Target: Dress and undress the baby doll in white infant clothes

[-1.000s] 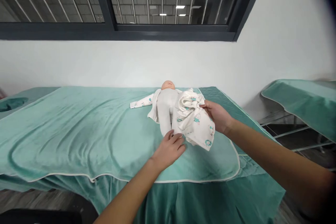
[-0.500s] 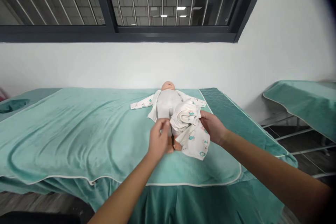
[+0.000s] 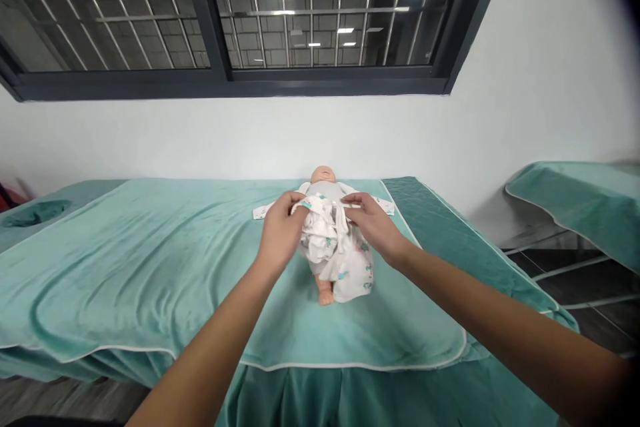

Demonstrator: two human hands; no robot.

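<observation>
A baby doll [image 3: 321, 176] lies on its back on a teal blanket [image 3: 150, 260], head toward the wall. One bare foot shows at the near end. A white printed garment [image 3: 333, 247] is bunched over its belly and legs. My left hand [image 3: 279, 233] grips the garment's upper edge on the doll's left side, fingers closed. My right hand [image 3: 371, 225] pinches the same edge on the other side. A printed sleeve [image 3: 261, 211] lies spread flat beside the doll.
The blanket covers a long table [image 3: 440, 213] against a white wall under a dark window. A dark teal cloth [image 3: 33, 213] lies at the far left. A second teal-covered table [image 3: 580, 207] stands to the right across a gap.
Both hands moved from the doll's legs up to its belly, drawing the printed garment up over the body. My left hand, earlier flat on the blanket, now grips the garment.
</observation>
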